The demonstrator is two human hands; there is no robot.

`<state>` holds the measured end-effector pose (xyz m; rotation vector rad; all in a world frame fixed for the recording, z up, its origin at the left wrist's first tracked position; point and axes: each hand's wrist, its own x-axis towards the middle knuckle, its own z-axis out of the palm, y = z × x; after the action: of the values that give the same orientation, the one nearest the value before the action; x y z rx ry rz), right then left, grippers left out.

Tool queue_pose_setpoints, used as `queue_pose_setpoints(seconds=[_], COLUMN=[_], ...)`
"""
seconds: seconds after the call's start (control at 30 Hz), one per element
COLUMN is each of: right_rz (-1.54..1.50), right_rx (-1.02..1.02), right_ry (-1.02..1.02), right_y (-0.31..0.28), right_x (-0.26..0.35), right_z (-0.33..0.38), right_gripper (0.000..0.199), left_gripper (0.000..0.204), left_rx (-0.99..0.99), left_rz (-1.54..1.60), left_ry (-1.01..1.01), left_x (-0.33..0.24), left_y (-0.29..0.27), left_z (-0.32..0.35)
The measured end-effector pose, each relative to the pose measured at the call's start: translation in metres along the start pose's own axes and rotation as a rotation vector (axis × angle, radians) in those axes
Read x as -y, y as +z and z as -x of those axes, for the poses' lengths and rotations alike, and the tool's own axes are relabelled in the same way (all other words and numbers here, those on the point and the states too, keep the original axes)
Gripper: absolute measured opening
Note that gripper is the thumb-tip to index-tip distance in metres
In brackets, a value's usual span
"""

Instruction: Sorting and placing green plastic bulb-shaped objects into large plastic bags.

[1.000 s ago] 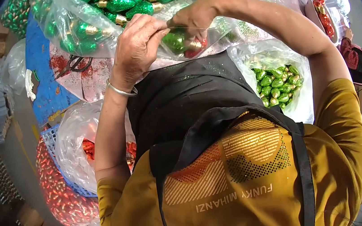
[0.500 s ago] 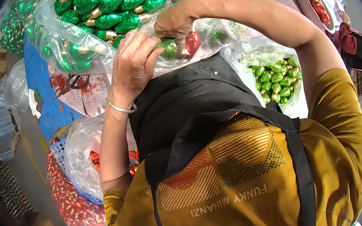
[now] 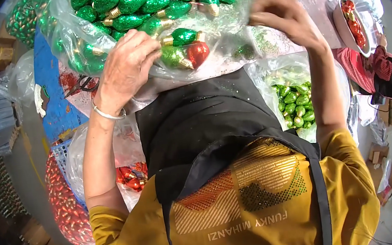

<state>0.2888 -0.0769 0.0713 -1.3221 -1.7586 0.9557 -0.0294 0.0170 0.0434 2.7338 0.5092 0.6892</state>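
Observation:
My left hand [image 3: 130, 64] is closed on the edge of a clear plastic bag [image 3: 219, 56] at the table's near edge. Through the plastic show a light green glitter bulb ornament [image 3: 174, 55], a red bulb ornament [image 3: 198, 53] and a dark green bulb ornament [image 3: 183, 36] with gold caps. To the right, my right hand [image 3: 286, 21] is slightly blurred, its curled fingers and thumb at the bag's far right edge, where the film stretches up to them. Just beyond both hands lies a heap of dark green glitter bulb ornaments [image 3: 135, 2] in a large clear bag.
Scissors [image 3: 84, 83] rest on the table's left, near red glitter. Light green ornaments fill a bag [image 3: 296, 105] right of my lap. Red ornaments [image 3: 72, 211] fill a bag at lower left, by a blue basket [image 3: 63, 156]. A white tub [image 3: 340, 21] stands far right, near another person [image 3: 370, 69].
My right hand has come out of the bag and moved right. A dark green ornament now shows beside the red and light green ones. My left hand has shifted slightly left and down.

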Motion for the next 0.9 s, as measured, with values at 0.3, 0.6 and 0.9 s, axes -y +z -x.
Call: queue_pose_setpoints(seconds=[0.3, 0.6, 0.9], right_rz=[-0.502, -0.118, 1.458], right_rx=[-1.242, -1.137, 0.565], right_ry=[0.563, 0.989, 0.787], right_y=[0.017, 0.063, 0.079], right_x=[-0.185, -0.266, -0.402], right_z=[0.23, 0.33, 0.35], right_gripper=[0.019, 0.031, 0.031], left_gripper=[0.004, 0.014, 0.025], left_rx=[-0.171, -0.132, -0.333], left_rz=[0.002, -0.283, -0.577], left_ry=[-0.197, -0.205, -0.242], left_x=[-0.051, -0.082, -0.07], left_y=[0.039, 0.061, 0.005], left_z=[-0.001, -0.042, 0.005])
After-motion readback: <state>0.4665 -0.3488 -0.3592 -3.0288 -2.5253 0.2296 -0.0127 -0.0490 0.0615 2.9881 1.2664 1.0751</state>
